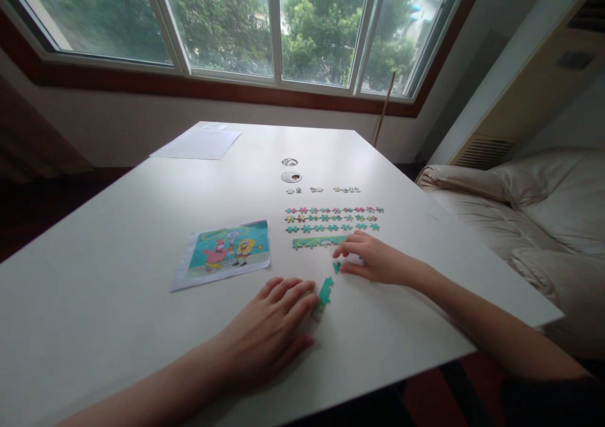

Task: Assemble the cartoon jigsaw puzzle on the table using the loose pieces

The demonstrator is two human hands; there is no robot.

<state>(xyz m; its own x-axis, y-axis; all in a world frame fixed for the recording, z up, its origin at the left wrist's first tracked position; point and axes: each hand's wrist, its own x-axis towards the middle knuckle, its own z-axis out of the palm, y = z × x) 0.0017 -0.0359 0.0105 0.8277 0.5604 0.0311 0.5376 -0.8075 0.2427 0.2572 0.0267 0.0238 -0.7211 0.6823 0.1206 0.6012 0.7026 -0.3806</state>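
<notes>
The table (118, 238) bears a green puzzle strip (325, 290) (knobbed, short) between left hand (282, 316) and right hand (371, 260), grips apart.

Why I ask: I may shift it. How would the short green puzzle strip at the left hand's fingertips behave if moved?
The puzzle strip looks thin and flat, so it would probably slide rather than roll. It looks small, so likely light. Lifted by one end, it might sag or split, as it seems merely interlocked.
</notes>
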